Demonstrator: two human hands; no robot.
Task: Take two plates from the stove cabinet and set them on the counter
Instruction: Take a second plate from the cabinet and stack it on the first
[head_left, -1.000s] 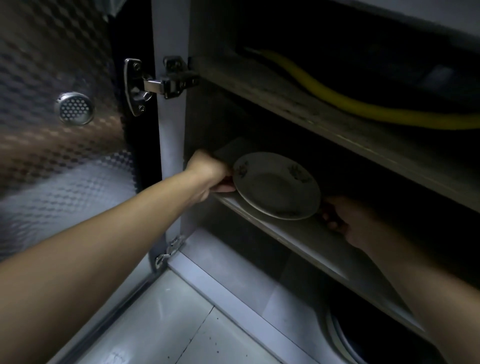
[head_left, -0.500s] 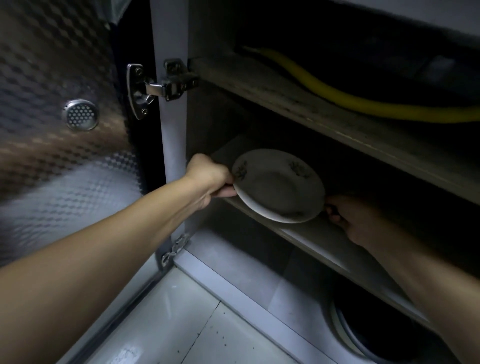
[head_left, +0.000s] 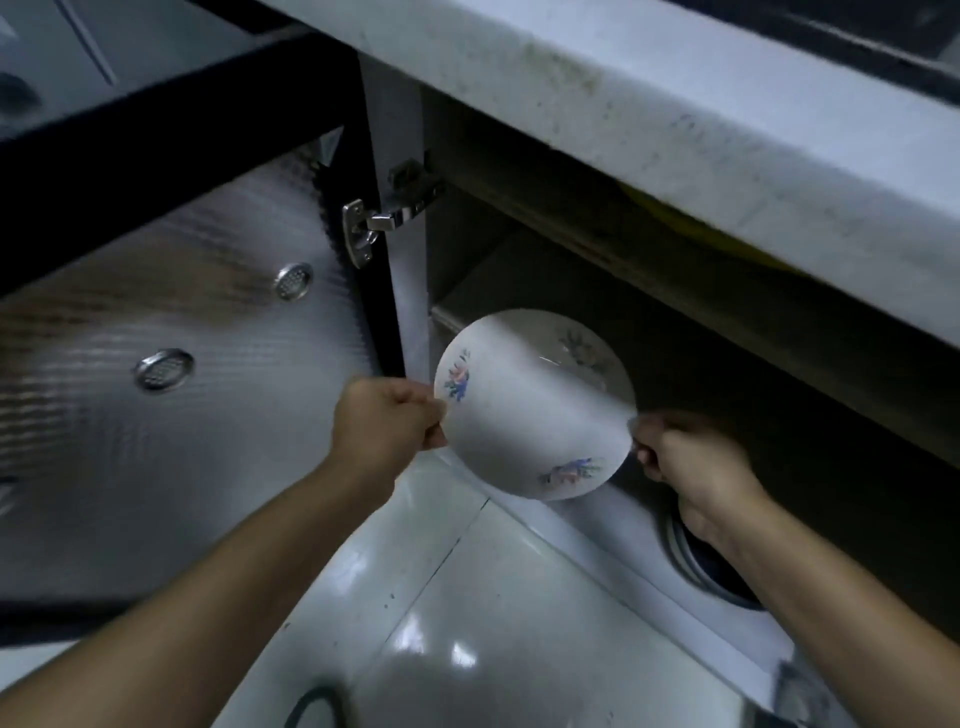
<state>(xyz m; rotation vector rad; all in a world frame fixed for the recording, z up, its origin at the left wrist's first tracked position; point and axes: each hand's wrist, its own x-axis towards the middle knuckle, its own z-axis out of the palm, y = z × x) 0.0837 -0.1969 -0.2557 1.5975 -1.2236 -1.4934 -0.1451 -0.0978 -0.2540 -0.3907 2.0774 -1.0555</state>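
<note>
Plates at the mouth of the stove cabinet, both hands engaged: your left hand (head_left: 387, 423) is closed on the rim of the plates (head_left: 524, 415) at their 9 o'clock edge, thumb on top and fingers curled beneath, while your right hand (head_left: 685, 462) pinches the rim at about 4 o'clock, so the load is carried from two near-opposite sides and cannot pivot about a single grip. The plates are held in the air, clear of the cabinet shelf (head_left: 467, 306), which shows behind them at 11 o'clock, and above the cabinet's lower front rail. They tilt slightly, with the 12 o'clock edge in the cabinet's shadow and the near part lit. A fine bright line near 1 o'clock may be the edge of a second plate under the first, but the blur does not settle whether you hold one or two. The door (head_left: 171, 332) stands swung wide at your 9 o'clock on its hinge (head_left: 374, 223), leaving the opening free. The surface (head_left: 649, 98) overhangs at 12 to 2 o'clock, so the likely next demand is to draw the plates outward before lifting, or the far rim may strike its underside
</note>
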